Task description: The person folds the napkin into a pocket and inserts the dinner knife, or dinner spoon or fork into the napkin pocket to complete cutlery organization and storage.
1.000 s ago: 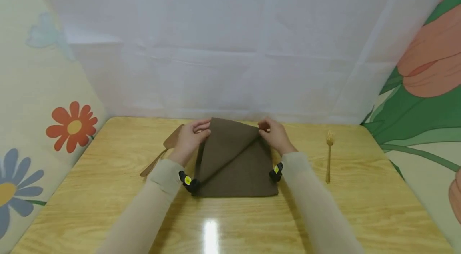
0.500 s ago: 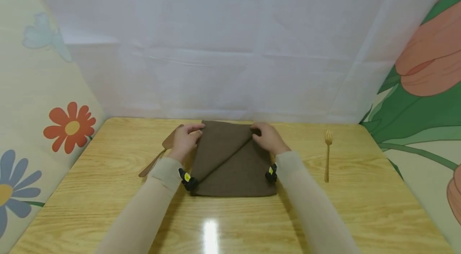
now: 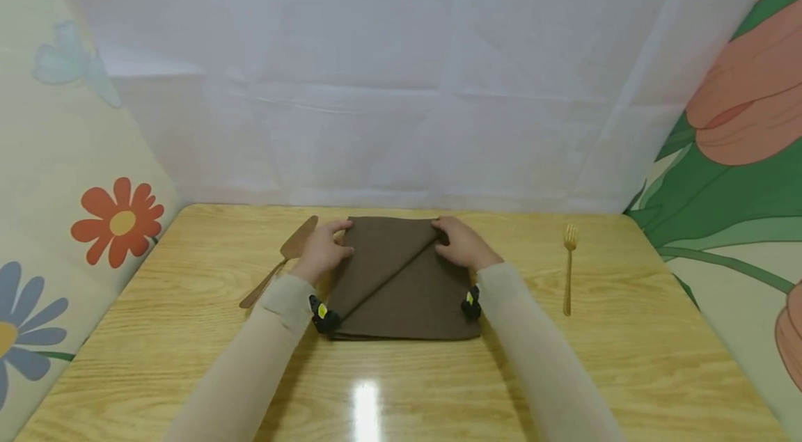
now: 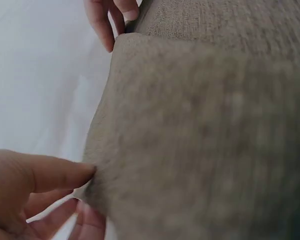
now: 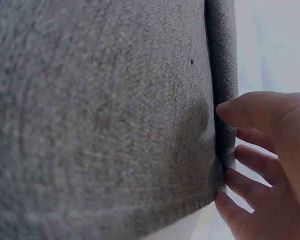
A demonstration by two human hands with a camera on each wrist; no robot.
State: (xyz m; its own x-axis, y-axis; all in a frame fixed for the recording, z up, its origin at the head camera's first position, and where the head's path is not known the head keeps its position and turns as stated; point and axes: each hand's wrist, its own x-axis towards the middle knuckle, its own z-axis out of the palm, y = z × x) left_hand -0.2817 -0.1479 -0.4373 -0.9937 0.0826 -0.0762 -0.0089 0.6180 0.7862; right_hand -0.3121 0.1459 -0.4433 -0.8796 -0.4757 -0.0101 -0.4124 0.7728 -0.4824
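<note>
A folded brown cloth (image 3: 401, 282) lies on the table between the two hands, with a diagonal fold edge running across its top layer. At its far left corner, the left hand (image 3: 322, 250) holds the edge between thumb and fingers. The left wrist view shows that thumb and those fingers (image 4: 50, 195) around the cloth's corner. On the far right, the right hand (image 3: 464, 243) grips the corner where the diagonal fold ends. Up close in the right wrist view, the right thumb (image 5: 240, 110) presses the folded edge while the other fingertips touch the cloth's border.
A copper-coloured cake server (image 3: 291, 247) lies left of the left hand, partly behind the sleeve. Off to the right lies a gold fork (image 3: 569, 268). The wooden table (image 3: 401, 393) meets a white hanging sheet (image 3: 401, 115) at the back, with flower-printed panels (image 3: 119, 223) at the sides.
The cloth's far edge has come down and now lies flatter. Both hands have shifted slightly left and lower with it, and the left fingers have spread a little.
</note>
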